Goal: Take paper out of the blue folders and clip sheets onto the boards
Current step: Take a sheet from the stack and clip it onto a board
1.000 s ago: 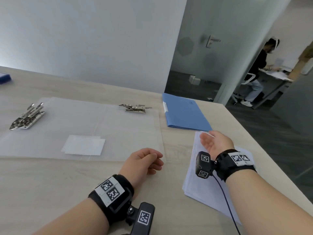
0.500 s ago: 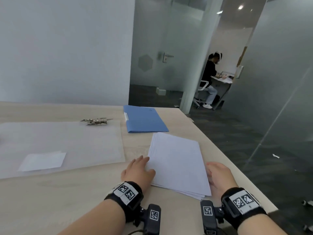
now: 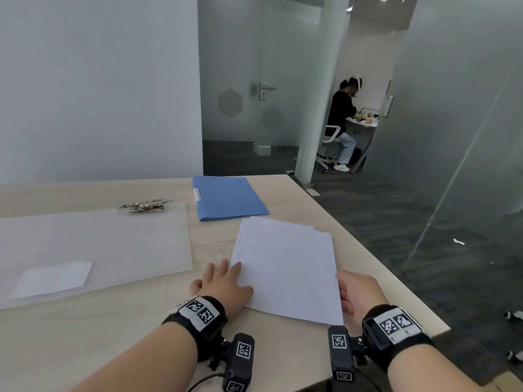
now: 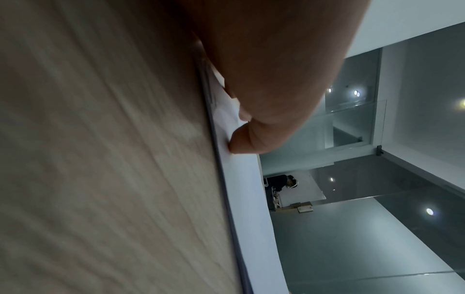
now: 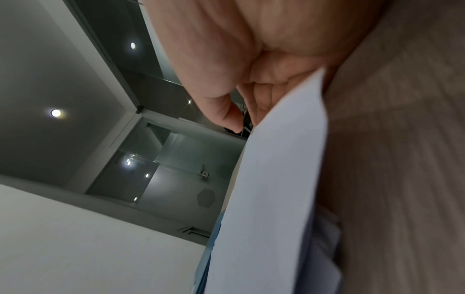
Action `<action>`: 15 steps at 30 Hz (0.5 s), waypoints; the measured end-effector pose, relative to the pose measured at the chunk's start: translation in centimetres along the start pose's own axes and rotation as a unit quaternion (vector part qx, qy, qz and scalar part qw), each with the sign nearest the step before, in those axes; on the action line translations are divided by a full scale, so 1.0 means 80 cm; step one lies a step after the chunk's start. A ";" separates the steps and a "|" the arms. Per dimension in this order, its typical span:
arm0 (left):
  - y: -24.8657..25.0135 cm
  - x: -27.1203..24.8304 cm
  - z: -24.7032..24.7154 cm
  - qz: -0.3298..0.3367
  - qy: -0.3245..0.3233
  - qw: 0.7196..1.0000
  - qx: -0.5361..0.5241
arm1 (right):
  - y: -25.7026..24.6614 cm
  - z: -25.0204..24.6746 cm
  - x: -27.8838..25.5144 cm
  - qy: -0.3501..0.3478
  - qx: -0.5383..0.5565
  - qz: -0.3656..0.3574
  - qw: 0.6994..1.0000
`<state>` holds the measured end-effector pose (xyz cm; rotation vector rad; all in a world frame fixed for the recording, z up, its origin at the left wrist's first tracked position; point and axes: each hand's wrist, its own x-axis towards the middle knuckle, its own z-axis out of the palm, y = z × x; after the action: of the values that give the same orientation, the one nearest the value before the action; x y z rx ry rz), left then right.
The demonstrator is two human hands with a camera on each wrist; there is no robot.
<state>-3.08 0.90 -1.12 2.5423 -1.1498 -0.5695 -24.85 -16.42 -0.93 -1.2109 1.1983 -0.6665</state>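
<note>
A stack of white paper (image 3: 285, 267) is seen lying on the tabletop (image 3: 113, 335) at lower centre of the head view, flanked by the left hand (image 3: 223, 284) and right hand (image 3: 358, 291). The fingers of each hand are laid nearly straight against a side edge of the stack. A closed blue folder (image 3: 226, 198) is placed just above it, and a clear board (image 3: 93, 244) with a metal clip (image 3: 145, 206) is set at the left.

On the table (image 3: 85, 335), the paper stack (image 3: 285, 267) is lying near the right edge, between the left hand (image 3: 220, 284) and the right hand (image 3: 358, 290). Behind it the folder (image 3: 226, 199) is lying. Left of both, the board (image 3: 93, 244) is lying with its clip (image 3: 145, 206) at the far edge and a small sheet (image 3: 53, 278) sitting on its near part.
</note>
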 end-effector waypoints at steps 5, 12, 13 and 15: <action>0.001 -0.001 0.001 -0.003 -0.009 1.000 0.002 | -0.001 -0.001 0.010 0.011 0.001 0.016 1.000; 0.003 -0.002 0.001 0.006 -0.007 1.000 0.022 | -0.001 -0.002 0.012 0.006 -0.016 0.025 1.000; 0.002 -0.002 0.001 0.005 -0.010 1.000 0.022 | -0.001 -0.002 0.013 0.007 -0.016 0.026 0.999; 0.001 -0.001 0.002 0.003 -0.010 1.000 0.018 | -0.002 -0.001 0.013 0.008 -0.017 0.028 0.999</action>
<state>-3.25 0.88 -1.21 2.5684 -1.1841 -0.5803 -24.60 -17.45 -1.15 -1.1968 1.2570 -0.6169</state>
